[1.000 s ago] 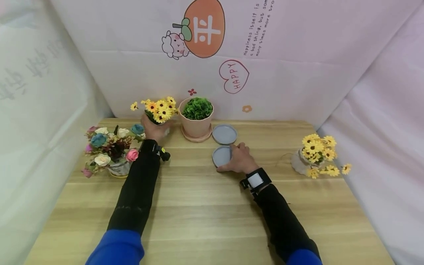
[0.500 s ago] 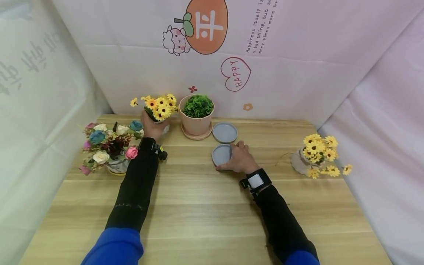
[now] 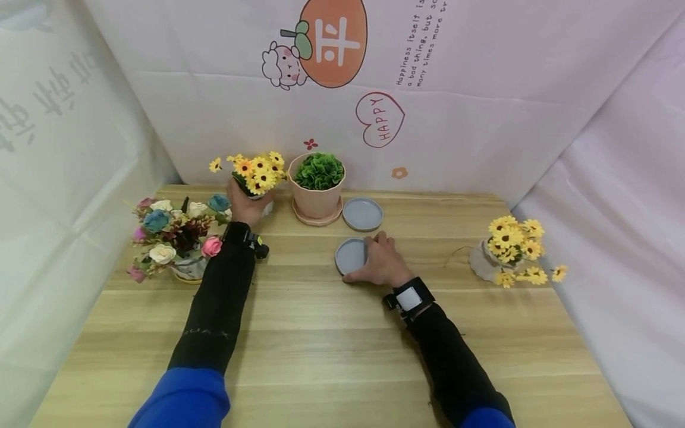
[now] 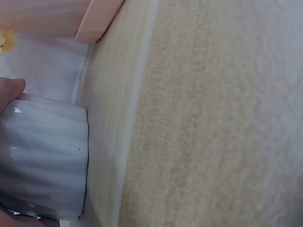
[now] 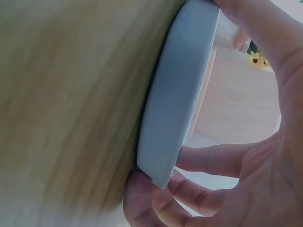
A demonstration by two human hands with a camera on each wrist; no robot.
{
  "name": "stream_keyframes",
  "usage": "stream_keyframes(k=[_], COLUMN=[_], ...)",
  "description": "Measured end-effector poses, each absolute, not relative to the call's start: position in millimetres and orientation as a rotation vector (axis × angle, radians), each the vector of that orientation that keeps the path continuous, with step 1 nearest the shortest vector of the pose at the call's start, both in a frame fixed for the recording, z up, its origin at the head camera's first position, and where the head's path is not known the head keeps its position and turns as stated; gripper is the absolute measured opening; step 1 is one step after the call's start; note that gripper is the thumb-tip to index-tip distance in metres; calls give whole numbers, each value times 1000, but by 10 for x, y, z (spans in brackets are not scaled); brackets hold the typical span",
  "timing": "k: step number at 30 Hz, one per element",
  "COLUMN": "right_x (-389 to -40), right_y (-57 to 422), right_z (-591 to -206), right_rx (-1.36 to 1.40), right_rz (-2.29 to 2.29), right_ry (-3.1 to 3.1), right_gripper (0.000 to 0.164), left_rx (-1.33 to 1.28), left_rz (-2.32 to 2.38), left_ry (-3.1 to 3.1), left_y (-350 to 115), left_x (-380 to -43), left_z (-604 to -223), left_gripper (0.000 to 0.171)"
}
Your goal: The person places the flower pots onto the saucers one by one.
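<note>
My left hand (image 3: 248, 205) grips a white ceramic flowerpot (image 4: 42, 156) that holds yellow daisy-like flowers (image 3: 260, 172), at the back left of the table. In the left wrist view the pot's base stands on the wood, a thumb or finger at its rim. Near the middle, my right hand (image 3: 383, 261) pinches the nearer grey saucer (image 3: 350, 257) by its rim; the saucer's side (image 5: 177, 94) lies between thumb and fingers in the right wrist view. A second grey saucer (image 3: 363, 214) lies flat behind it, a small gap apart.
A pink pot (image 3: 317, 202) with a green plant stands on its pink saucer between my left hand and the grey saucers. A pot of mixed roses (image 3: 179, 238) stands beside my left forearm. Far right sits another white pot (image 3: 483, 261) with yellow flowers. White cloth encloses the table.
My right hand has drawn the nearer grey saucer slightly toward me and to the left, widening the gap to the other saucer. My left hand stays on the flowerpot.
</note>
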State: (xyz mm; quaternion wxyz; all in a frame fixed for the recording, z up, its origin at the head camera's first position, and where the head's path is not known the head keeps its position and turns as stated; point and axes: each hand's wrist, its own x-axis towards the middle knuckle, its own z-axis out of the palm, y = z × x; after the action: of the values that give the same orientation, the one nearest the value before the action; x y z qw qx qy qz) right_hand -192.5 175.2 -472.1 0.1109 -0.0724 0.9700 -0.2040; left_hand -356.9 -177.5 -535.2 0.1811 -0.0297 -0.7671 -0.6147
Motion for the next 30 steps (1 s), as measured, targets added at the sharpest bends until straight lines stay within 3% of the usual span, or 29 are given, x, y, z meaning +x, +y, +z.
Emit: stream_keyframes(k=[17, 30], right_x=[-1712, -1446], right_y=[1565, 1403], right_z=[-4693, -4687], right_rx=[-307, -418], right_rz=[-578, -602], right_ry=[2850, 2817], right_gripper=[119, 121], left_rx=[-22, -34], left_rz=[-1684, -1672], left_ry=[-2272, -2286], left_y=[-1683, -1696], left_x=[-3289, -3296], left_z=[-4980, -5002], left_gripper=[93, 93])
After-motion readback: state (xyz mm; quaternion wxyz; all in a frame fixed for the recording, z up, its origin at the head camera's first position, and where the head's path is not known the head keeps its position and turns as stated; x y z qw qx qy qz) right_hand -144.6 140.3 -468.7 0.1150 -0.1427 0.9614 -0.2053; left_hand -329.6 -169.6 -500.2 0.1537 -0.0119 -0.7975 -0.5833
